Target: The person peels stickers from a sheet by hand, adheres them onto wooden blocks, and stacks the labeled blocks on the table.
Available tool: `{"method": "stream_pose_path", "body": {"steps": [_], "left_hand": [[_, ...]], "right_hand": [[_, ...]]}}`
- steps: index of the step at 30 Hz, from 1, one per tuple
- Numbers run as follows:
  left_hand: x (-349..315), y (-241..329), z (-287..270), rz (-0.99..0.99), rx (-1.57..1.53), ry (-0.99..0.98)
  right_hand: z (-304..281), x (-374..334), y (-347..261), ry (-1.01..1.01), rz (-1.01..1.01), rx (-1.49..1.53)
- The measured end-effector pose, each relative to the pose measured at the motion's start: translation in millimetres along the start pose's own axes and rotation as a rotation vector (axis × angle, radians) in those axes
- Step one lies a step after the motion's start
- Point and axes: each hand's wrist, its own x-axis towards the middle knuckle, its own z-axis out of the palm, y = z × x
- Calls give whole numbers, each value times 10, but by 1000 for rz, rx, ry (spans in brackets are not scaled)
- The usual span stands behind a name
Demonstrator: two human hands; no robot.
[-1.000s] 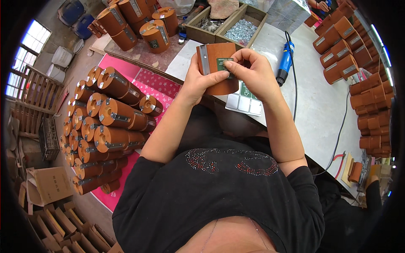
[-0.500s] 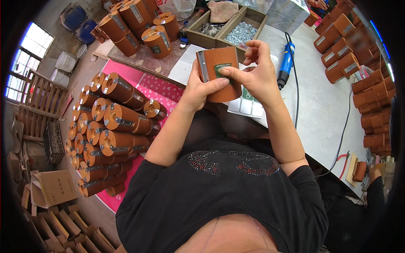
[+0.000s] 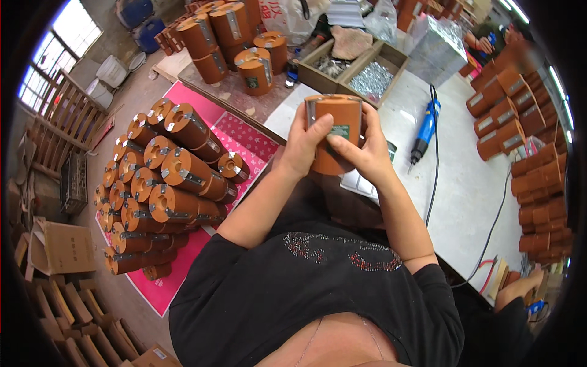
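Observation:
Between both hands I hold a brown cylinder (image 3: pixel 344 111) upright above the table edge, with a metal strip along its left side and a dark green label (image 3: pixel 340 131) on its front. My left hand (image 3: pixel 299 144) is wrapped round its left side, thumb at the label's left edge. My right hand (image 3: pixel 370 154) grips the right side, its thumb on the lower part of the label. Just beyond the cylinder's lower right, a white sticker sheet (image 3: pixel 361 185) lies partly hidden under my right forearm. A blue electric screwdriver (image 3: pixel 426 128) with a black cord rests farther right.
Many similar cylinders (image 3: pixel 177 202) are stacked on a pink sheet at left; others (image 3: pixel 254 70) stand on the table's far left. A wooden box (image 3: pixel 351 92) of small metal parts sits ahead. More cylinders (image 3: pixel 501 116) are piled at right, where a co-worker's arm (image 3: pixel 516 290) shows.
My right hand has gone from pressing the label with raised fingers to gripping the cylinder's side. The cylinder is now lower and more upright in view, its top face showing. The view has shifted slightly.

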Motion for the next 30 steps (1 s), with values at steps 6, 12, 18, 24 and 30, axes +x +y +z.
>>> {"method": "stream_pose_path", "body": {"steps": [6, 12, 18, 24, 30], "left_hand": [[67, 62, -108, 167, 55, 0], [219, 301, -480, 481, 422, 119], [20, 749, -387, 682, 293, 399], [-215, 1147, -398, 1144, 292, 220], [-217, 1031, -544, 1050, 343, 289]], "right_hand": [[150, 286, -8, 61, 107, 198], [256, 964, -196, -345, 42, -97], [526, 2244, 104, 96, -152, -237], [939, 2850, 516, 198, -142, -388], [1006, 2845, 780, 197, -198, -385]]}}
